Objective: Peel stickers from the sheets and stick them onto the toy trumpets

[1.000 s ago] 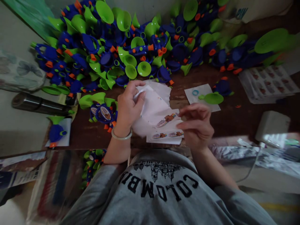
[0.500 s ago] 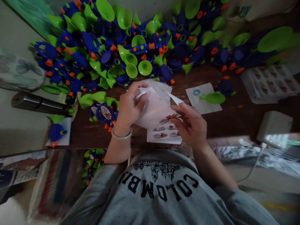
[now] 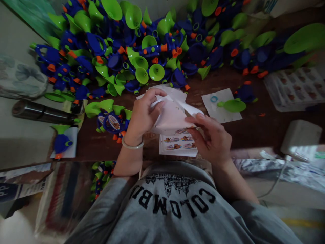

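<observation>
A white paper sheet is raised and bent between my hands. My left hand, with a pale bangle on its wrist, pinches the sheet's upper left part. At the right, my right hand grips its edge between thumb and fingers. Beneath it lies a stack of sticker sheets printed with small bear pictures and lettering. More white paper rests on the table just beyond my hands.
A big heap of blue and green toy horns fills the back. Stickered toys and a dark bottle are at left. Right are a toy on paper, sticker sheets and a white device.
My right hand has moved slightly right and down with its edge of the sheet. The raised sheet has shifted and now covers a different part of the sticker stack.
</observation>
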Tool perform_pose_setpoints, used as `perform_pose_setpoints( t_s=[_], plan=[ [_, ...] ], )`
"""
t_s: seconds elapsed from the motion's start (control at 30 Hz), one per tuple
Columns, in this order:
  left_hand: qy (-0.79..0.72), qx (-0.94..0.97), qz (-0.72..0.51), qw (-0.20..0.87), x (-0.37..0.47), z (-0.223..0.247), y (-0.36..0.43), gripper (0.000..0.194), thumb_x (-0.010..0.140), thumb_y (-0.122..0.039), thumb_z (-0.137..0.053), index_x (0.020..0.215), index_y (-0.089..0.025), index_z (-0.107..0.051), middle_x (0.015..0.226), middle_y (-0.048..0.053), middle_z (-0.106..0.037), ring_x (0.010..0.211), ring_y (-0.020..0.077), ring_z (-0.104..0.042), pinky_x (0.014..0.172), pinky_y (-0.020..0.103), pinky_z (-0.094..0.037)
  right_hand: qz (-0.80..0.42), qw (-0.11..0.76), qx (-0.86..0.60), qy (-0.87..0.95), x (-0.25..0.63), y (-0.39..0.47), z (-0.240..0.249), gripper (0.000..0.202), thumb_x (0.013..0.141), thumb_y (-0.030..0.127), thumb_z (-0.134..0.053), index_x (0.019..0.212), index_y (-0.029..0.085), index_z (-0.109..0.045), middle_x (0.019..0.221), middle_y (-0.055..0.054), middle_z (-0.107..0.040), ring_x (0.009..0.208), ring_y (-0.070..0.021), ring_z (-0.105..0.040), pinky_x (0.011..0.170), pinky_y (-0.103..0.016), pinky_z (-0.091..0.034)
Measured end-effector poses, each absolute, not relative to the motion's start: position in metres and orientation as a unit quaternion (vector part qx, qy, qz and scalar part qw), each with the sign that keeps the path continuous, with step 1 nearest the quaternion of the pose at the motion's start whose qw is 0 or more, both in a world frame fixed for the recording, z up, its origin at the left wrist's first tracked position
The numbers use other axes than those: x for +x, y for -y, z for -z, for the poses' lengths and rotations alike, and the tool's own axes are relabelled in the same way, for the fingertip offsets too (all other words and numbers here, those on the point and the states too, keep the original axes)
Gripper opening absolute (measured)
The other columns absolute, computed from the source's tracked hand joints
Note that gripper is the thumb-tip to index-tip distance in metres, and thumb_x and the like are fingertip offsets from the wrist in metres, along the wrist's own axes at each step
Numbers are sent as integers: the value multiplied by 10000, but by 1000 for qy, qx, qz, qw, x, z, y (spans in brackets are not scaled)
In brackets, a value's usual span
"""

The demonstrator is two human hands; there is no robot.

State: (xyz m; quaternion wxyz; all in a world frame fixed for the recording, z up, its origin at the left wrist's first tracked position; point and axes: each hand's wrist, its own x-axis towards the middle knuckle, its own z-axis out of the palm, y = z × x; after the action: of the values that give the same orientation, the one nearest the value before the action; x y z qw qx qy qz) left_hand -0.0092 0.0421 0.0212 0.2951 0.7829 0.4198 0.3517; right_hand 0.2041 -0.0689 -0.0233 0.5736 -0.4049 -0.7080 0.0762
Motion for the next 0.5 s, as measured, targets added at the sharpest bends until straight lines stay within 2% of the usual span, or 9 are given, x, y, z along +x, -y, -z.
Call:
perform_pose_setpoints(
  t_s=[0.17,0.37,0.5],
  plan=[
    [-428,766,-350,328,-3,-21,-47,124,983,-258,-648,1107,-246,-651,656,-60,-412,585,129,-363,600,278,-328,-75,577,-439,685,201,67,21,683,958,52,-676,1560,337,-528,1026,30,-869,964,-196,-842,908,-388,-719],
    [-459,743,-319,369,9,-11,-61,130,918,-132,-620,1004,-226,-647,647,-58,-435,615,132,-432,634,263,-366,44,569,-423,704,207,57,37,709,964,44,-682,1572,370,-517,1001,32,-862,805,-172,-789,748,-332,-693],
    [-477,745,-292,363,11,-4,-74,121,919,-138,-618,989,-231,-647,602,-68,-442,605,140,-458,688,276,-438,100,539,-422,722,215,61,50,541,962,85,-719,1422,366,-671,865,34,-810,868,-180,-785,767,-310,-701]
  ],
)
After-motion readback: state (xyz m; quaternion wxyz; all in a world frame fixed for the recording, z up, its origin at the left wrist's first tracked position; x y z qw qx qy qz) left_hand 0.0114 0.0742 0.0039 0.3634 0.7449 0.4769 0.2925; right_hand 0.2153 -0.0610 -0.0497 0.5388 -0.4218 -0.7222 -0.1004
